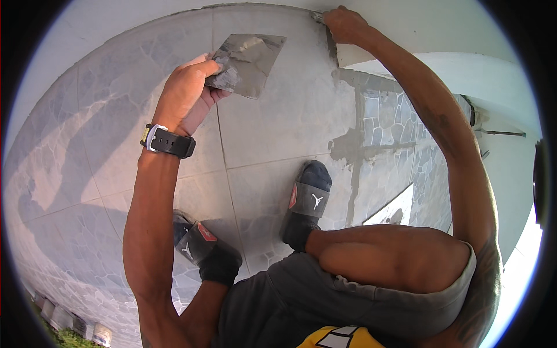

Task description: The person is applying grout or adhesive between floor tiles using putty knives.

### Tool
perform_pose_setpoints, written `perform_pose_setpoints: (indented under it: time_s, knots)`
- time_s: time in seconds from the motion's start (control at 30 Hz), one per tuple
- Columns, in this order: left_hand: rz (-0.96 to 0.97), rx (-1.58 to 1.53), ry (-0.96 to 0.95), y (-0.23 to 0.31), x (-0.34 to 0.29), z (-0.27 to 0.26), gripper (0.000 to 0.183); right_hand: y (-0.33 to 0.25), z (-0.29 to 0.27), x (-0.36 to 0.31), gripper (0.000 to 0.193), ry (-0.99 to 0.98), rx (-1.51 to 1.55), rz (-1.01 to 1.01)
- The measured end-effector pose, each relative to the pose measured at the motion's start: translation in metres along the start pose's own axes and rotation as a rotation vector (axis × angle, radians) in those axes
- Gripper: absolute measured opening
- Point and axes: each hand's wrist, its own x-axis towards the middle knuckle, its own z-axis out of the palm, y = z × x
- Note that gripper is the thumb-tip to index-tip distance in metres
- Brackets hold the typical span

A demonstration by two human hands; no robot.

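Observation:
My left hand [191,87] is closed on a thin four-sided plate [255,64], held above the floor with its thumb on top. Wet grey mortar [224,75] is smeared across the plate, with a lump near the thumb and a paler dab by the far edge. At the far right, my right hand [345,26] is closed on a small metallic tool [317,17], apparently a scraper, of which only the end shows. The tool is at the joint between the floor tiles and the white wall, near a corner. Its handle is hidden in my fingers.
Pale stone-patterned tiles [272,127] cover the floor. Grey mortar smears [354,148] run along joints at the right. A white wall ledge [429,64] juts out beneath my right forearm. A smeared white offcut [397,206] lies beside my knee. My slide-clad feet [307,197] stand on the tiles.

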Motion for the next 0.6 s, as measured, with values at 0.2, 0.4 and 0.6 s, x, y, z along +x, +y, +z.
perform_pose_setpoints:
  time_s: [0.2, 0.4, 0.6]
  knots:
    - [0.009, -0.007, 0.014, -0.003, 0.004, -0.002, 0.035, -0.047, 0.033, -0.009, 0.011, -0.116, -0.125, -0.140]
    - [-0.020, -0.021, 0.002, 0.018, -0.005, -0.011, 0.036, -0.091, 0.018, -0.098, 0.013, -0.369, 0.109, -0.111]
    - [0.032, 0.020, 0.025, 0.003, -0.004, -0.025, 0.036, -0.054, -0.061, -0.102, 0.026, -0.246, 0.488, 0.155]
